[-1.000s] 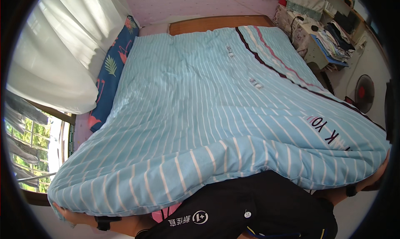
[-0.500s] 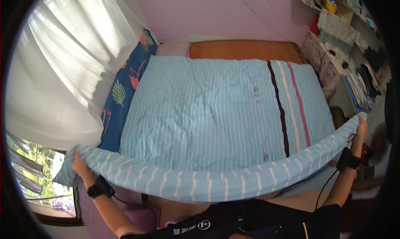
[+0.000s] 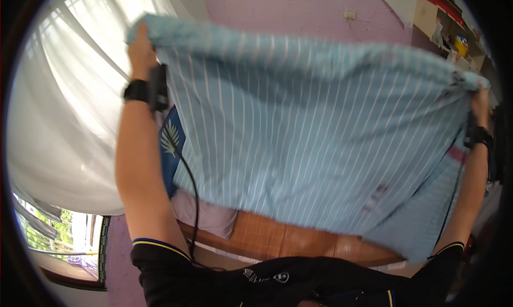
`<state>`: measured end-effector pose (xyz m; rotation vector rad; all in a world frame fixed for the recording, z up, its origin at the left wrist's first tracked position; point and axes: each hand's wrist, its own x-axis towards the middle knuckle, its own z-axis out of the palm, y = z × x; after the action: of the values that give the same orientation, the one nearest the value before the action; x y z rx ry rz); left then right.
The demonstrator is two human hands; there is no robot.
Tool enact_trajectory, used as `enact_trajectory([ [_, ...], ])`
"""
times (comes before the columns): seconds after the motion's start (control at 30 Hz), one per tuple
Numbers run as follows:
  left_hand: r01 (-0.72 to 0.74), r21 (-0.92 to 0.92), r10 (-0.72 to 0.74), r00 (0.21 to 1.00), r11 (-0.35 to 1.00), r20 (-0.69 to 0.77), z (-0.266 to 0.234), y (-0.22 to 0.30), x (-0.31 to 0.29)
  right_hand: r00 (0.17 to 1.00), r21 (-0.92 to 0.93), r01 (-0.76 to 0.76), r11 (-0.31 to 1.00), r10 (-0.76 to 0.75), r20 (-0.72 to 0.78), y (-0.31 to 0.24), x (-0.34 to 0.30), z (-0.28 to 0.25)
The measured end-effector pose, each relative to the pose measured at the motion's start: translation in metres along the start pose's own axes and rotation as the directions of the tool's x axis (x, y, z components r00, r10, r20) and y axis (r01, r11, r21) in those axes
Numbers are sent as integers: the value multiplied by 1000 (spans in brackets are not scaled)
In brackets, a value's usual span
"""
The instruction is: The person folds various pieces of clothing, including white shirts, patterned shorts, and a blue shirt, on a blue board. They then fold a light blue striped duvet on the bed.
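A light blue quilt (image 3: pixel 299 125) with white stripes hangs stretched between my two raised hands. My left hand (image 3: pixel 142 53) grips its upper left corner in front of the white curtain. At the far right my right hand (image 3: pixel 480 101) is closed on the other upper corner, partly hidden by the cloth. The quilt's lower part slopes down over the bed, and its lower right side is folded, showing a bit of pink band. Below the near hem, the brown bed mat (image 3: pixel 288 235) shows, with a pale mauve pillow (image 3: pixel 206 216) on its left.
A dark blue cushion with a leaf pattern (image 3: pixel 171 138) stands along the bed's left side, beside the white curtain (image 3: pixel 69 120). Shelves with small items (image 3: pixel 454 37) are at the far right. A black cable (image 3: pixel 195 200) runs down from my left wrist.
Both my hands have risen and moved away from me, lifting the quilt's near edge high. The near part of the bed mat and the pillow have come into view.
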<state>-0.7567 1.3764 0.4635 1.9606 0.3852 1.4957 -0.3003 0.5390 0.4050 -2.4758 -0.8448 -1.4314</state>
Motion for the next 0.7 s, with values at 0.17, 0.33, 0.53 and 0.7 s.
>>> enact_trajectory([
  [0.17,-2,-570,-132,972,822,-194,-11,4,48,992,-35,-10,999,5,-130,22,-82,-42],
  [0.33,307,-171,-322,944,936,-70,23,-167,-41,796,15,-465,885,411,444,-70,-302,50],
  [0.53,676,170,-678,733,717,-55,88,-343,-277,-250,65,-917,-393,695,675,-233,-487,151],
  [0.7,954,153,-945,283,259,-166,82,-418,-392,64,-99,-329,939,127,990,-327,-535,221],
])
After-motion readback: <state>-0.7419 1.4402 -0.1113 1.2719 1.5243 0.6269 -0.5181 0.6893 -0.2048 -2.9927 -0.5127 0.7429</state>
